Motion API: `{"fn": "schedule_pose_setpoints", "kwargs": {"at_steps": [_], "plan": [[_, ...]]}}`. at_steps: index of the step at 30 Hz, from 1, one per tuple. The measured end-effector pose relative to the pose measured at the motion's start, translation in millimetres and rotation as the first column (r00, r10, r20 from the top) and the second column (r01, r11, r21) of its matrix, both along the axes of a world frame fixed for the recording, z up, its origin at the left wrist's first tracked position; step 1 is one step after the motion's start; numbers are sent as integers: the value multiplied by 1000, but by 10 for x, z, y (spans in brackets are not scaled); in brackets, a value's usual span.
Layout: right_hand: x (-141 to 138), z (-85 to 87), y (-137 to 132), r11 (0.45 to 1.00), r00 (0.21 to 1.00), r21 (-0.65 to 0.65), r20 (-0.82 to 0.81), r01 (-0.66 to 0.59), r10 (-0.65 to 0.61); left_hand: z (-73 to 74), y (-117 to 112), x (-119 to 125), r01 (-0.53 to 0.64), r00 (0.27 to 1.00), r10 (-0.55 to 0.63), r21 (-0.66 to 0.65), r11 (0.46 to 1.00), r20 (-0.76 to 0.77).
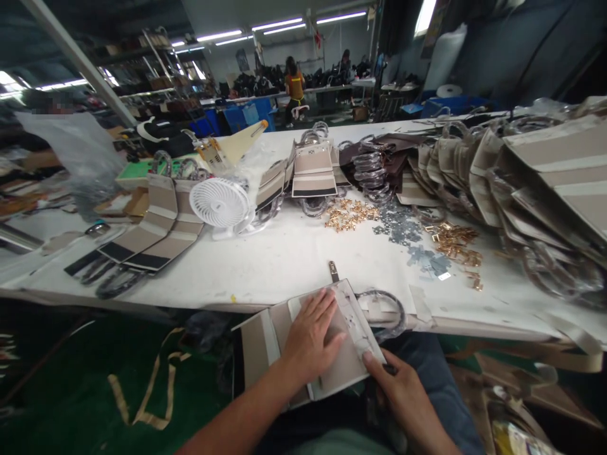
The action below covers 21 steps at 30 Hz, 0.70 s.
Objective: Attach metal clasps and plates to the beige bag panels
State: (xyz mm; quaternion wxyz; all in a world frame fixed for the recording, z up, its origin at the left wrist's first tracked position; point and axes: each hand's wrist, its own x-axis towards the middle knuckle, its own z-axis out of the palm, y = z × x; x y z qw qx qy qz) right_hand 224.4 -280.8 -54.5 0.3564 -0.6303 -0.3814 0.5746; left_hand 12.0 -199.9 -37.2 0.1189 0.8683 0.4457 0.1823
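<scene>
Head view: beige bag panel (342, 370) partly over front edge of white tabletop (265, 278), rest over lap; contact w/ tabletop hard to judge. L hand (310, 335) laid flat on top, fingers fairly close, thumb out, not gripping. R hand (398, 382) pinching near right corner, thumb above, other fingers mostly out of sight below.

Prob. light, stiff-ish in the flat sections, softer at the seams, so apt to fold there if lifted by one end. Best taken by opp. edges, w/ a palm for support; plastic-wrapped handle (401, 309) likely slippery, thus a poor grip.

Hidden: panel underside & R fingertips. Dark left end lost in shadow. Dark bit by R hand unclear, ditto how metal-tipped tab (334, 270) joins on. Forearms cut off at bottom; small marks near right edge too faint to read.
</scene>
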Motion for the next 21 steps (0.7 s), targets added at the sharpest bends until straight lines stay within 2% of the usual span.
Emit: {"fn": "schedule_pose_setpoints", "kwargs": {"at_steps": [2,4,6,8,11,14,16,21], "plan": [[164,87,14,988,979,108,184,-114,93,-7,49,-20,0,1000,0,-31,1000,9],[327,213,88,942,903,266,423,-202,75,27,104,-39,8,1000,-6,-54,999,21],[417,351,263,859,792,413,611,-302,-15,64,142,-57,16,999,-13,-71,997,35],[400,466,543,756,684,470,729,-455,-41,83,164,-73,28,999,-24,-85,996,42],[244,545,1021,660,481,325,874,-678,64,77,182,-91,43,998,-39,-107,993,44],[104,523,1310,628,321,155,934,-763,159,61,199,-101,50,998,-44,-127,991,53],[72,495,1356,634,282,110,943,-766,178,54,214,-99,52,997,-45,-131,990,58],[95,511,1328,640,268,60,935,-766,234,23,241,-76,29,997,-19,-119,992,79]]}}
